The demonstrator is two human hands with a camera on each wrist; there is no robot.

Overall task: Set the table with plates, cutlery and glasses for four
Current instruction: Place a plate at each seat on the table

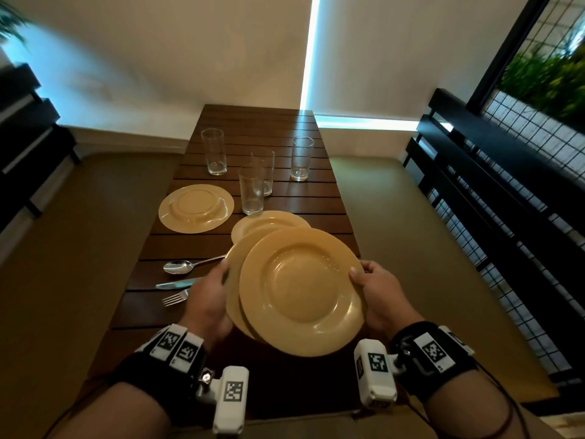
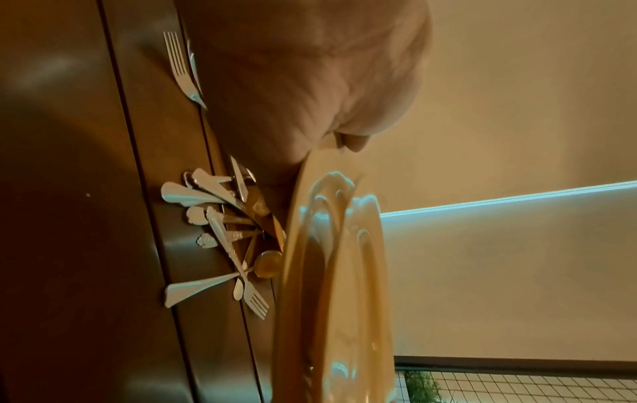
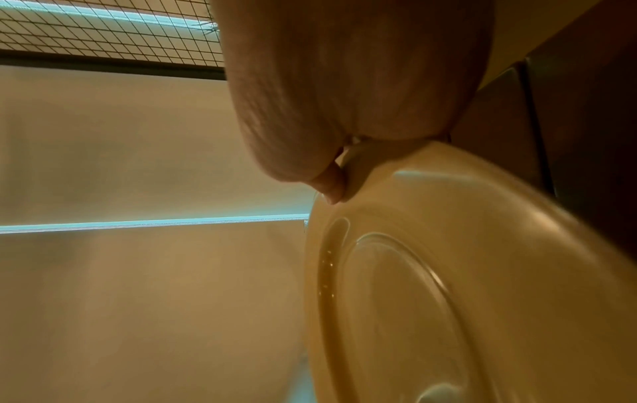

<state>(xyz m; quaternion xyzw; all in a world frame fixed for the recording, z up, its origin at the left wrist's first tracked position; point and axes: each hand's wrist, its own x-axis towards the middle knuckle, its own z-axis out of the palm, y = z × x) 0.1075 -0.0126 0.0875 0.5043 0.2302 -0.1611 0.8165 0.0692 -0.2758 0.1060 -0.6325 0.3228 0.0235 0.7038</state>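
Plates: the top plate (image 1: 300, 291) and a second plate (image 1: 234, 280) under it are held above the desk (image 1: 278, 128). Left hand (image 1: 205, 299) clamps their rim at 9 o'clock, right hand (image 1: 378, 291) at 3 o'clock. Four glasses (image 1: 251, 191) stand at 12 o'clock.

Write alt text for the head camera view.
Two hands, left hand and right hand, hold two stacked yellow plates above a dark slatted table. Two more yellow plates, four empty glasses, a spoon, a knife and a fork lie on it.
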